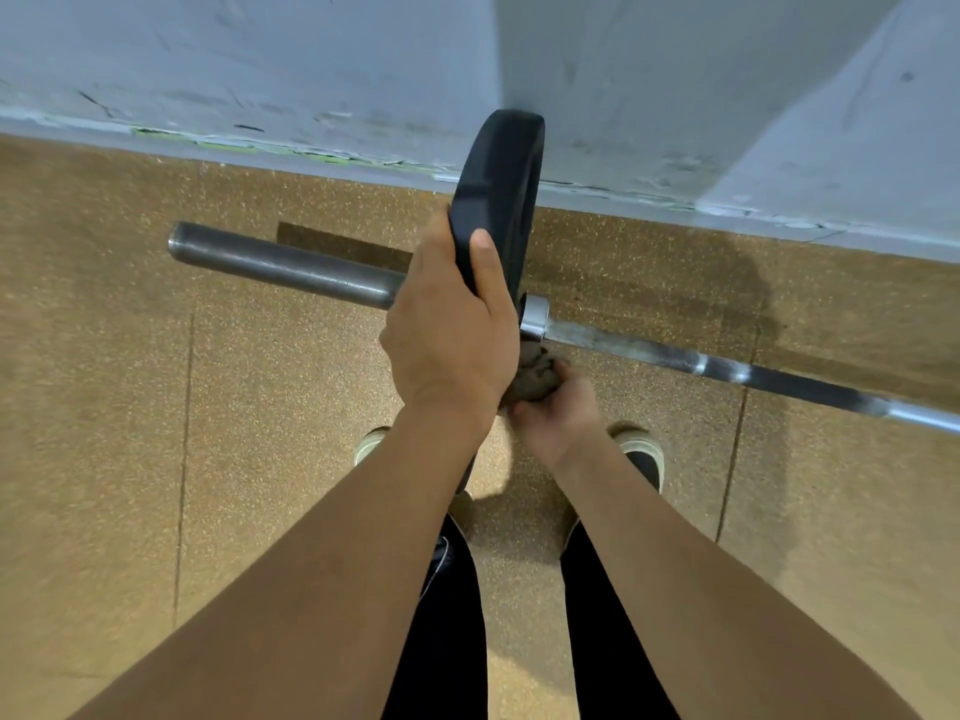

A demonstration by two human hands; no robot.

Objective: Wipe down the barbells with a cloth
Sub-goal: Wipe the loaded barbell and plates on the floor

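Observation:
A barbell [675, 356] lies across the floor in front of me, its thick grey sleeve [280, 265] ending at the left and its thin shaft running off to the right. A black weight plate [501, 200] stands upright on the sleeve against the silver collar [535, 317]. My left hand [447, 330] grips the near rim of the plate, thumb on its right face. My right hand [556, 418] sits just below the collar, closed on a bunched grey cloth [535, 379] that presses against the plate's lower right side.
A pale blue wall [311, 70] with scuffed paint runs close behind the barbell, and a corner juts out at the right. The floor is tan speckled rubber tiling [104, 407] with seams. My shoes [641, 449] stand directly under the bar.

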